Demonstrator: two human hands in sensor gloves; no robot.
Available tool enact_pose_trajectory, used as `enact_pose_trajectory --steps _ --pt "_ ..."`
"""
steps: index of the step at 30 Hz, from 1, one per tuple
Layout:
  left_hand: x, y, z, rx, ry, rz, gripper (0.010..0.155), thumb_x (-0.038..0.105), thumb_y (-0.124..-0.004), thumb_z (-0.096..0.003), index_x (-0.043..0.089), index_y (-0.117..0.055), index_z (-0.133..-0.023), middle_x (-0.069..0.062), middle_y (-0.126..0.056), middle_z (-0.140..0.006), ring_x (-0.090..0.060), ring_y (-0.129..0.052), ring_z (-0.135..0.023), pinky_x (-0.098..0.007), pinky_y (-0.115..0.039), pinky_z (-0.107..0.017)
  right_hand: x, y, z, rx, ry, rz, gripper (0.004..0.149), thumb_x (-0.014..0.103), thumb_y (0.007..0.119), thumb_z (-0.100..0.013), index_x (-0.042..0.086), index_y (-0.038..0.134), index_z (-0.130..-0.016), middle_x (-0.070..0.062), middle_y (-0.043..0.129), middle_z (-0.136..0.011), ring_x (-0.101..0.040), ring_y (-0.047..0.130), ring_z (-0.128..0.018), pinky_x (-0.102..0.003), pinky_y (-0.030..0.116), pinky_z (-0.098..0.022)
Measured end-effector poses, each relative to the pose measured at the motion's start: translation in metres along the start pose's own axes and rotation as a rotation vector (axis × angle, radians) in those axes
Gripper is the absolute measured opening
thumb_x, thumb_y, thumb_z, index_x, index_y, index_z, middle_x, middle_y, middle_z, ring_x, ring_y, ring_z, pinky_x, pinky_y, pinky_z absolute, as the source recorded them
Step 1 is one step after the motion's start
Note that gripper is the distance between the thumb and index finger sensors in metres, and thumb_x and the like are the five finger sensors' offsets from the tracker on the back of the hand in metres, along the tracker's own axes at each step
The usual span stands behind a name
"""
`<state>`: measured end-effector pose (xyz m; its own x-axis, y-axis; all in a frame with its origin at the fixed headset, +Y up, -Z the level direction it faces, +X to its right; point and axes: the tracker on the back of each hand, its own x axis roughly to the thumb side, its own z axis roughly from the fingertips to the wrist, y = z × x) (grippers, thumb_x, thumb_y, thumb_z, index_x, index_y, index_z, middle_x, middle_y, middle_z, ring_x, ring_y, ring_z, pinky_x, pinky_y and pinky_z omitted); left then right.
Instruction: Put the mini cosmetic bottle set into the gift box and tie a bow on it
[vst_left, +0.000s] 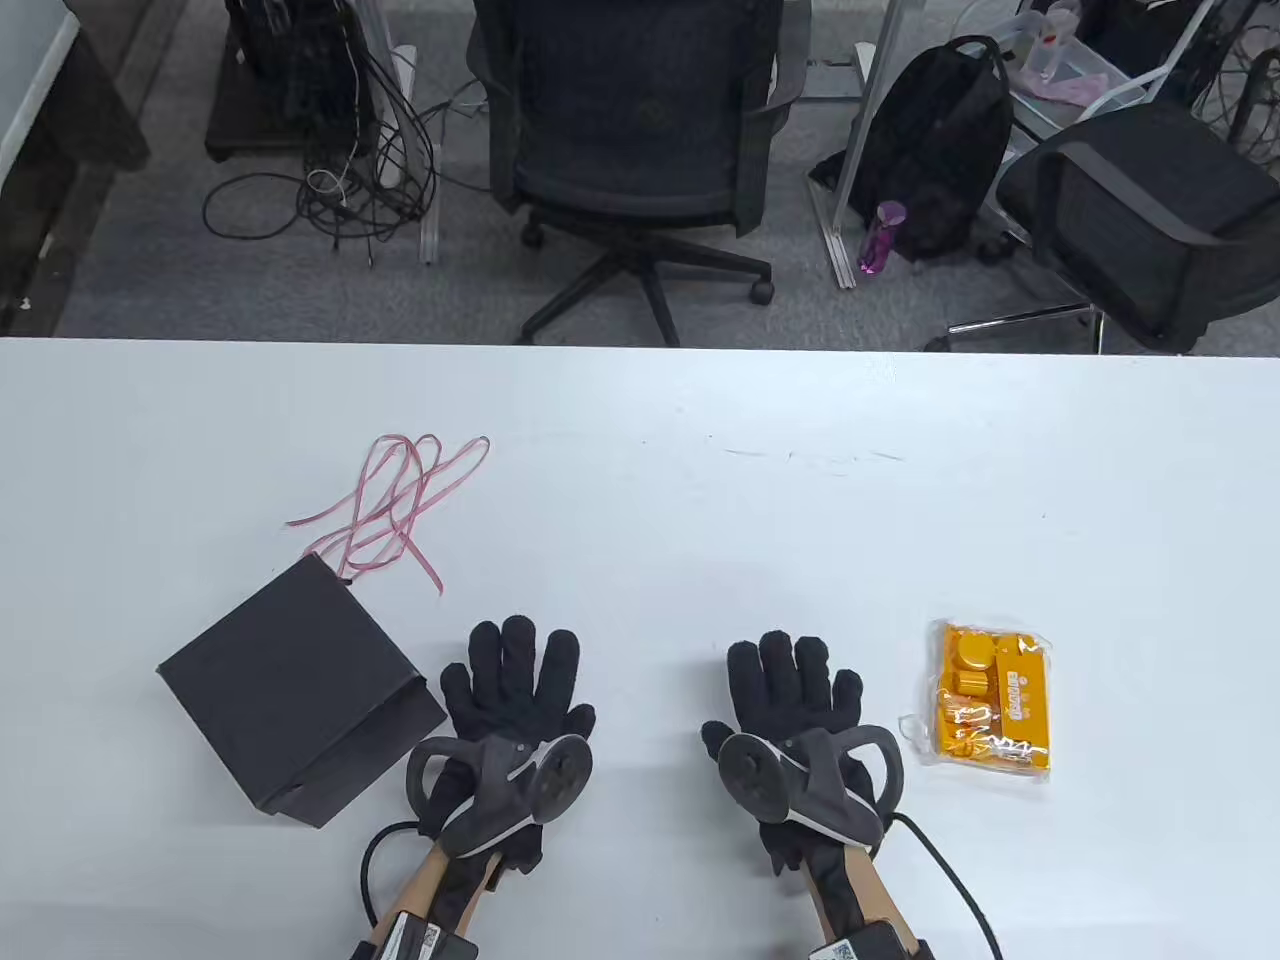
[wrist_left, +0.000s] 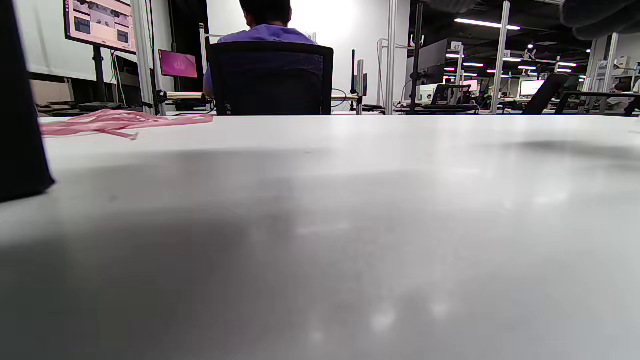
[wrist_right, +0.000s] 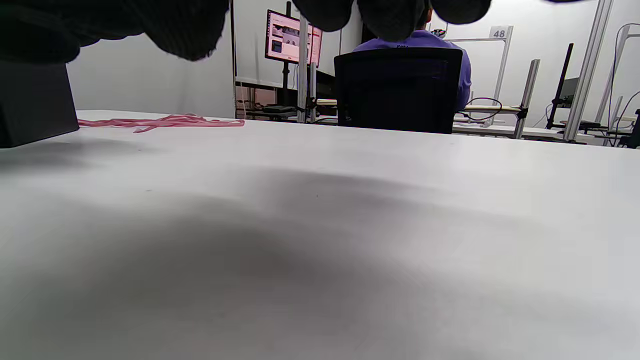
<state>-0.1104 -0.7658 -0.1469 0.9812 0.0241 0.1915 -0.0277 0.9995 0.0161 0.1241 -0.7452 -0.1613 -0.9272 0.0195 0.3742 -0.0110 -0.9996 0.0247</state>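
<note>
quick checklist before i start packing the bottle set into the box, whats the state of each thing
1. Both hands free: left hand and right hand lie flat on the table, holding nothing: ok.
2. Cosmetic bottle set within reach, just right of the right hand: ok.
3. Black gift box open: lid looks on, not ok.
4. Pink ribbon ready, loose beyond the box: ok.
5. Box empty inside: cannot tell.
</note>
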Motion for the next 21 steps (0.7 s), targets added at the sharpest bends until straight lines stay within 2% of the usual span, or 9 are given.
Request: enact_pose_trajectory --steps 21 --pt "0.0023 0.0042 0.0043 0.017 -0.006 0.001 0.075 0.054 -0.052 -0.06 0.016 -0.026 -0.119 -0.032 -0.024 -0.118 -0.065 -0.036 -0.106 -0.08 -0.049 -0.07 -0.0008 -0.0044 0.0029 -0.029 -0.011 -0.011 0.079 0.045 0.063 -0.061 -0.005 0.033 -0.114 -0.039 0.034 -0.112 -0.067 0.031 -0.094 -0.086 0.037 -0.057"
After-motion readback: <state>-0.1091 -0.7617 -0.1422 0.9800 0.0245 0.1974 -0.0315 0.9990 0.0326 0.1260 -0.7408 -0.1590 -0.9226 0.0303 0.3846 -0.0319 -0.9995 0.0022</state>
